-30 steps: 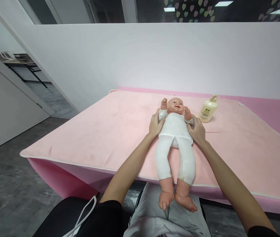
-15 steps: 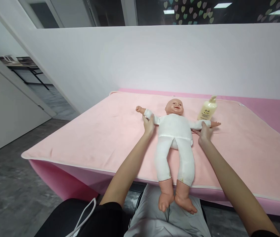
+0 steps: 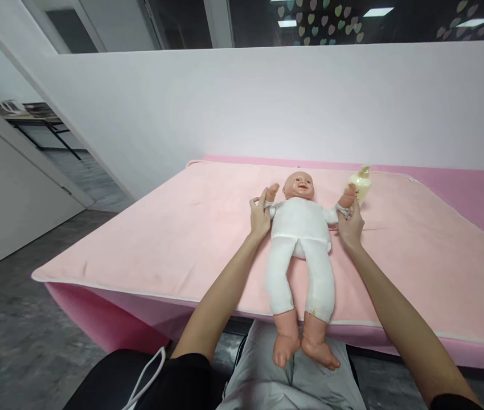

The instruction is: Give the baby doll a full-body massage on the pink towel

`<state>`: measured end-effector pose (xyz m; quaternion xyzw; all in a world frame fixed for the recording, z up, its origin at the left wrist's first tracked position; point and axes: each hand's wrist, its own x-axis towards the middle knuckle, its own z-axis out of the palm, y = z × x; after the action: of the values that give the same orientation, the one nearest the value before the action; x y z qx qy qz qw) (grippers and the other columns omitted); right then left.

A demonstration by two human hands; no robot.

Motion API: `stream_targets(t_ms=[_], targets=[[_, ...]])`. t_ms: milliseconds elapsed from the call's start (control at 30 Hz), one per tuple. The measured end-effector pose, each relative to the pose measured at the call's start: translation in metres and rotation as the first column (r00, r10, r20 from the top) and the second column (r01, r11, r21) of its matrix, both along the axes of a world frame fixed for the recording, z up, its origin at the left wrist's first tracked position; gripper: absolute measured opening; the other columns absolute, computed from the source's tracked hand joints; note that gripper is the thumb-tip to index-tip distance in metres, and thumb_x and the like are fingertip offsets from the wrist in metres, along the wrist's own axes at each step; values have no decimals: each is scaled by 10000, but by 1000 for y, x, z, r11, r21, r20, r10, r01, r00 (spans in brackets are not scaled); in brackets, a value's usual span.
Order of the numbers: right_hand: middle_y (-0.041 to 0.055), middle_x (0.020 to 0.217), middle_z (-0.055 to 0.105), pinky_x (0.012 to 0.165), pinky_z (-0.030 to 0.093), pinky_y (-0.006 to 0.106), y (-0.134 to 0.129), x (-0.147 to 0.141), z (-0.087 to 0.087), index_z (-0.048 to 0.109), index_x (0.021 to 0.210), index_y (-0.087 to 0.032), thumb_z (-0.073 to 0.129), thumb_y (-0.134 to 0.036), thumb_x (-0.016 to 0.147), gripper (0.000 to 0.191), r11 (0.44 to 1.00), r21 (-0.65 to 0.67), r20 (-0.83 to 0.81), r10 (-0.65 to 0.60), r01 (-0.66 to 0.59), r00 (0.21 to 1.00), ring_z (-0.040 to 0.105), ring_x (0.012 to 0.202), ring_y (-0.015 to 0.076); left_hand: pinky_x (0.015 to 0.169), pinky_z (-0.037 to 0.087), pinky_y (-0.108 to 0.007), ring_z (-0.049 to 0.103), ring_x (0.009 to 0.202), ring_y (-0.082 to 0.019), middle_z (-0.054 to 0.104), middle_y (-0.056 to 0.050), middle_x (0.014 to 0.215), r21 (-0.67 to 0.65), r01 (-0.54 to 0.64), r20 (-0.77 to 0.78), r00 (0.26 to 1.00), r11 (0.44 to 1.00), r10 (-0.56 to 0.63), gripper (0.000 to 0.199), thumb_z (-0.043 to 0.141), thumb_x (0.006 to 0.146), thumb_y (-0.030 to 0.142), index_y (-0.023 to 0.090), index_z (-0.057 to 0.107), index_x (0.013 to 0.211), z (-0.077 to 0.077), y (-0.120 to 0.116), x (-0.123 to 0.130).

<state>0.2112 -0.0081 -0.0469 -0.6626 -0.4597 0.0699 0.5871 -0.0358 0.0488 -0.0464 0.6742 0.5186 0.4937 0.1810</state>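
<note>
A baby doll (image 3: 300,219) with a white cloth body lies on its back, its head toward the wall and its bare feet past the table's front edge. My left hand (image 3: 261,215) is closed round the doll's arm at the left, near the wrist. On the other side my right hand (image 3: 351,225) grips the doll's other arm by the wrist. Both doll arms are bent, with the doll's hands raised beside its head. Behind the doll's right-side hand stands a pale yellow pump bottle (image 3: 364,181), partly hidden by it.
A pink blanket (image 3: 152,239) with a white edge covers the table. The white wall (image 3: 246,102) rises behind it, with a dark window above. A white cable (image 3: 150,373) loops near my left sleeve, and a doorway (image 3: 60,148) opens at the left.
The doll's arms were stretched out sideways; now they are bent inward and up. Both my hands have moved with them, and the doll's right-side hand now overlaps the bottle.
</note>
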Motion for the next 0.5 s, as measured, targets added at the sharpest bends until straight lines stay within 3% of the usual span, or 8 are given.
stream_targets(t_ms=[100, 233, 367, 500], targets=[[84, 1014, 641, 756, 454, 313, -7, -6, 7, 465, 1290, -184, 378, -121, 743, 557, 996, -91, 309, 42, -15, 950, 585, 862, 203, 854, 418, -321, 476, 1024, -207, 369, -69, 1202, 35, 12, -265, 964, 999, -3, 500, 399, 817, 92, 309, 493, 1258, 6, -8, 5], [75, 988, 617, 630, 406, 247, -13, -19, 14, 516, 1254, -229, 369, -113, 786, 505, 964, -265, 584, 184, -28, 790, 561, 751, 170, 864, 389, -338, 445, 1009, -216, 402, -62, 1192, 118, 37, -454, 891, 992, 20, 490, 383, 836, 83, 345, 531, 1223, 8, -11, 9], [73, 1018, 566, 527, 343, 233, -15, -29, 18, 508, 1258, -291, 411, -151, 820, 469, 938, -330, 721, 177, 107, 670, 506, 620, 125, 860, 381, -355, 440, 974, -217, 421, -60, 1192, 130, 59, -520, 854, 990, 17, 470, 382, 856, 117, 369, 524, 1227, 6, -8, 10], [74, 1043, 561, 509, 343, 233, -14, -29, 16, 464, 1293, -276, 401, -164, 826, 485, 942, -324, 728, 190, 86, 659, 519, 634, 130, 891, 376, -377, 439, 1016, -229, 430, -63, 1212, 113, 92, -523, 852, 989, -19, 510, 365, 848, 103, 365, 475, 1272, 5, -7, 10]])
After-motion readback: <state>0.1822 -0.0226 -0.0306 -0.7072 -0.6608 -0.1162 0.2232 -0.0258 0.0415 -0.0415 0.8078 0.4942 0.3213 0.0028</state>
